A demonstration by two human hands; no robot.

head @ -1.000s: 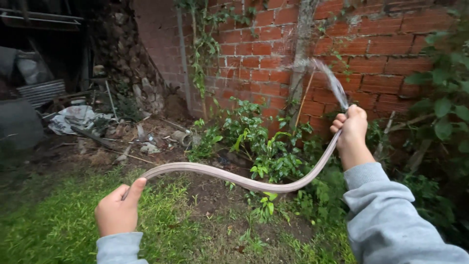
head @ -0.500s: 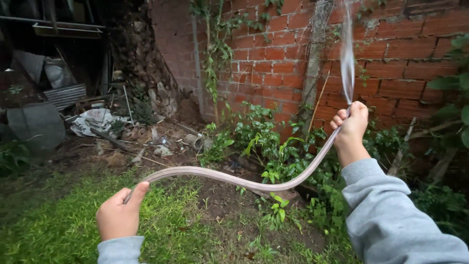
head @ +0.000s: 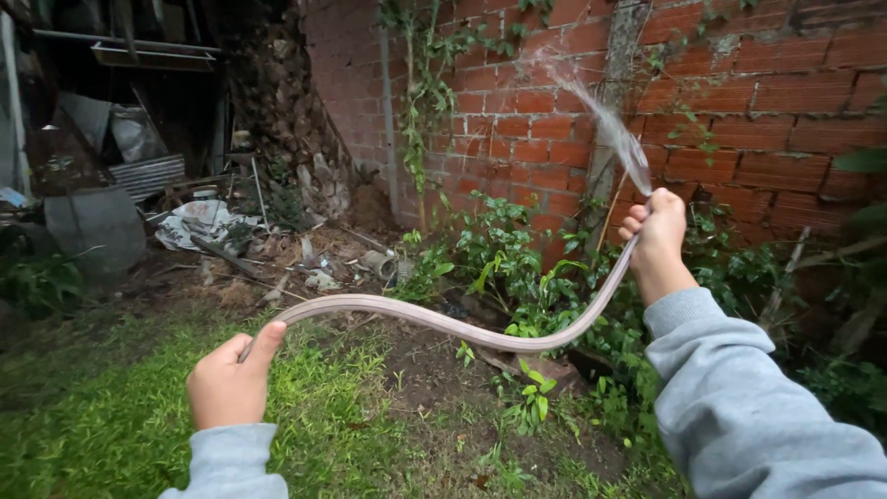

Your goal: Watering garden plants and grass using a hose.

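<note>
We see no labels, signs or screens in this yard. Only possible pkg: crumpled whitish plastic bag or sheet (head: 199,222) on the dirt at left, near the tree trunk (head: 277,111); can't tell which.

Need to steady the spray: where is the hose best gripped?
Close behind the spraying end of the hose, where the right hand grips it, fist wrapped around from below. The slack middle sags in a curve toward the left hand and probably steers little.
</note>
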